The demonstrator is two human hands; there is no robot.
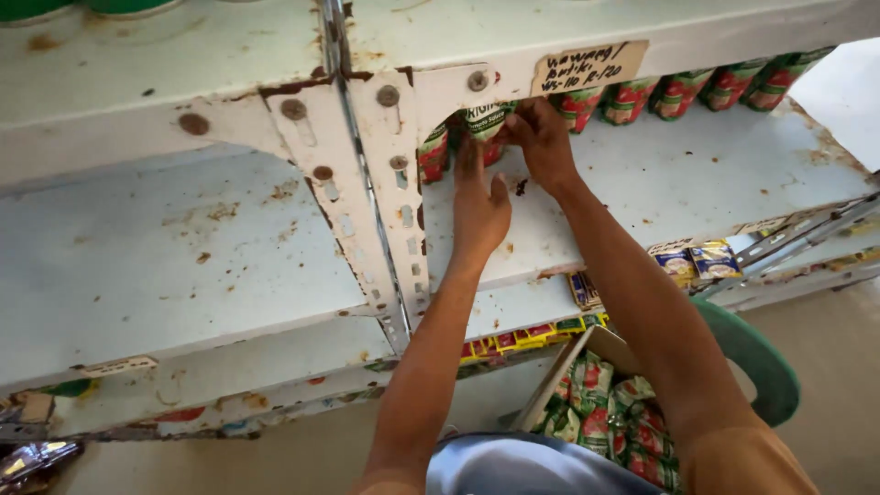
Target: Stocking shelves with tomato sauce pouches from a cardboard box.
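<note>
Green-and-red sauce pouch [483,124] stands upright between both hands' fingers [469,156].

Shop: stocked shelves [229,266], price tag [588,66]

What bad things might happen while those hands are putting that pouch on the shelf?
The red and green pouch is pinched only by fingertips of the left hand and right hand, so it may slip or flop over. It stands close to the neighbouring pouch, which a nudge might topple. The shelf looks rusty and chipped near the wrists, so skin might get scraped.
</note>
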